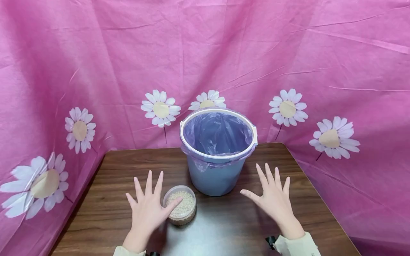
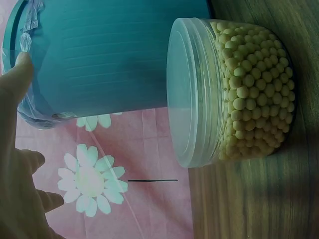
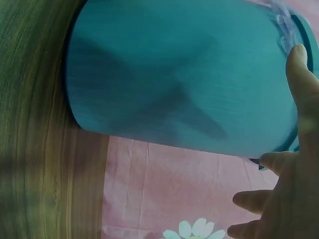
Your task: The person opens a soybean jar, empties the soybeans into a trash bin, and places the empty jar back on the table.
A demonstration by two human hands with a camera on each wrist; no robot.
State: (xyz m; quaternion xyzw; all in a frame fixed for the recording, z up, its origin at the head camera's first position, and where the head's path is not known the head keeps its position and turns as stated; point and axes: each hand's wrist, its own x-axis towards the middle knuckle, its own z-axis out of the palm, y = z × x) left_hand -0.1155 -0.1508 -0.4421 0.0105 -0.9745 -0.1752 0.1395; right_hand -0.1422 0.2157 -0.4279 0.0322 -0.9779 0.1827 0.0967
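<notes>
My left hand [image 1: 148, 209] is spread with straight fingers and holds nothing; its thumb overlaps the top of a round clear plastic tub in the head view. The tub [image 2: 251, 94] has a translucent lid [image 2: 182, 94] on it and is filled with small pale round beads or beans. Behind and to the right of the tub stands a blue-grey bucket [image 1: 215, 177] with a white rim, lined with a thin purple plastic bag [image 1: 221, 133] folded over the edge. To the right of the bucket, my right hand [image 1: 276, 199] is likewise spread and holds nothing.
The brown wood-grain table [image 1: 221, 231] carries the tub and the bucket. A pink cloth [image 1: 128, 53] printed with white daisies hangs behind the table and along both sides. Pale sleeves [image 1: 298, 245] and dark wrist straps [image 1: 270, 242] show at the bottom edge.
</notes>
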